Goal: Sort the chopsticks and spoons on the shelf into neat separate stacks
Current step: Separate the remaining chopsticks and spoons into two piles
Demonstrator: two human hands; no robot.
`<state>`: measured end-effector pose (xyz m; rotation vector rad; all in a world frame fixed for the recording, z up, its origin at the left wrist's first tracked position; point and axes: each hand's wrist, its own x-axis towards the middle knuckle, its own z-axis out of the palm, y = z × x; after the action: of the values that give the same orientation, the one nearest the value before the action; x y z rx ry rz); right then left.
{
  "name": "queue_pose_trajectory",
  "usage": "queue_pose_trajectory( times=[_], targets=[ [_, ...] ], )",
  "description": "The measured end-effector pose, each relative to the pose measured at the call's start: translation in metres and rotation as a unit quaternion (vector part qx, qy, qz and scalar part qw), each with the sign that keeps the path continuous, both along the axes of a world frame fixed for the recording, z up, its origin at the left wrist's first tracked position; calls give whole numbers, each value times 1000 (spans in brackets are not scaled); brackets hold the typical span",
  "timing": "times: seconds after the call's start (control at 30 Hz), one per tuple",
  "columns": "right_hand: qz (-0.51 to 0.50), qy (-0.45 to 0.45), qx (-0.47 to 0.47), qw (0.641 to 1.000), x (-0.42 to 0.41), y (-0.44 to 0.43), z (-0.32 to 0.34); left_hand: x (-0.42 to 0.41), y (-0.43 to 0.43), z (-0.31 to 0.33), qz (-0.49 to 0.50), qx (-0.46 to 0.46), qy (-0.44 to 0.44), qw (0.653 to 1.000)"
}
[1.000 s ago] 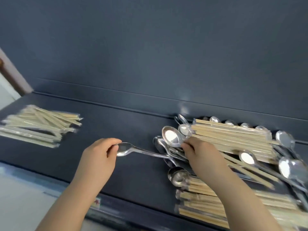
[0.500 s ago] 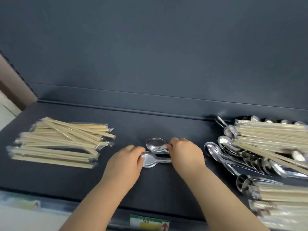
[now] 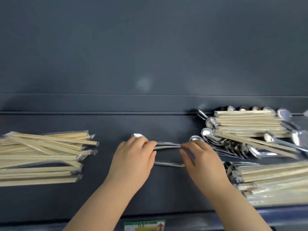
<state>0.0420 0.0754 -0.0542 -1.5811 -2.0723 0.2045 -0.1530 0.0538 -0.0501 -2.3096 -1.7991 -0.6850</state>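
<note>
Wrapped wooden chopsticks [image 3: 41, 155] lie stacked at the left of the dark shelf [image 3: 116, 124]. At the right is a mixed pile of metal spoons [image 3: 233, 145] and wrapped chopsticks [image 3: 250, 124]. In the middle, a few spoons [image 3: 168, 145] lie side by side, bowls to the left. My left hand [image 3: 133, 160] covers their bowls and grips them, with one bowl [image 3: 137, 135] peeking out behind the fingers. My right hand [image 3: 201, 160] pinches the handle ends. Another spoon handle [image 3: 168, 164] shows lower down between my hands.
More wrapped chopsticks [image 3: 275, 177] lie over spoons at the front right. The shelf's back wall [image 3: 150, 64] rises close behind. A green price label [image 3: 145, 225] sits on the front edge.
The two spoons were carried from the right pile to the middle of the shelf. My hands have since spread apart along them, left over the bowls, right at the handle ends.
</note>
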Motion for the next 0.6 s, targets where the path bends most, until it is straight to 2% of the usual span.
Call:
queue_pose_trajectory(
  times=[0.13,0.43,0.6],
  targets=[
    [-47,19,27,998,47,-3,4,44,14,-1,-43,3,0,999],
    [-96,50,-3,994,170,17,16,163,39,12,-76,0,26,997],
    [-85,48,-34,995,237,38,20,226,50,17,-74,-12,27,997]
  ],
)
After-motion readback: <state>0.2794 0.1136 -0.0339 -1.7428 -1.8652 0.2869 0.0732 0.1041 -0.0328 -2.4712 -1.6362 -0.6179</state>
